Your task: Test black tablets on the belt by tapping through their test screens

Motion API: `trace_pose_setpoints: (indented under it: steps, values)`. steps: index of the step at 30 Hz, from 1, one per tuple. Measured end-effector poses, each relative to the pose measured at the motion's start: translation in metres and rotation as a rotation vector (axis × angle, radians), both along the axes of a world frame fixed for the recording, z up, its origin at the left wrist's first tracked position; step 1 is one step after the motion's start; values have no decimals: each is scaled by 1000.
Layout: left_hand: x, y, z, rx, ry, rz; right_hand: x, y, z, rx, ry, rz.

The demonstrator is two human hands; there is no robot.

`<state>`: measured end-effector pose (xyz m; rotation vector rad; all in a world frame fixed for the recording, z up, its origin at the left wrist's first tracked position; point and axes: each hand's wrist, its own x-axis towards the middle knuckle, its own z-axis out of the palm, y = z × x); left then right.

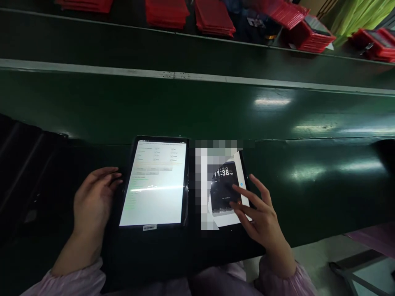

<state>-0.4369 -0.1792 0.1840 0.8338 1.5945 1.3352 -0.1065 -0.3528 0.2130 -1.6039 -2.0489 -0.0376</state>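
Note:
Two tablets lie side by side on a black surface before me. Lit white, the left tablet [156, 185] shows rows of tick boxes, grey buttons and lines of green text, with a barcode sticker [149, 227] under its screen. The right tablet [226, 193] displays the time 11:38 PM on a dark panel, and part of it is pixelated. My left hand [94, 197] is beside the left tablet's left edge, fingers loosely bent and holding nothing. Fingers spread, my right hand [257, 209] is over the right tablet's screen; fingertips touch or hover just above it, I cannot tell which.
Behind the tablets runs a green bench [123, 102] with a pale metal strip [123, 70]. Beyond it, a shelf carries several stacks of red sleeves [166, 14]. Yellow-green material [358, 18] is at the back right. Lower right stands a grey-framed object [364, 267].

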Motion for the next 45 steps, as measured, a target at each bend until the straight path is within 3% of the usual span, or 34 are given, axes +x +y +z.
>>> trace_pose_setpoints:
  steps: [3,8,17,21,28,31,37,42,45]
  values:
    - [2,0,5,-18,10,-18,-1,-10,-1,3,30,-45]
    - [6,5,6,-58,-16,64,-6,1,-16,7,-29,-231]
    - [6,-4,7,-26,41,8,-3,-9,-2,69,10,-99]
    - [7,-5,7,-38,80,-1,-4,-13,-4,70,69,-66]
    - [8,4,6,-55,2,45,-8,-5,-24,45,92,-234]
    - [7,4,7,-67,-3,50,-5,0,-24,37,76,-279]
    - [4,1,4,-26,19,-4,4,-7,-10,-1,138,-56]
    - [5,-4,5,4,53,-49,3,-10,-22,20,80,-235]
    - [5,-5,6,4,70,-54,4,-8,-27,21,72,-248]
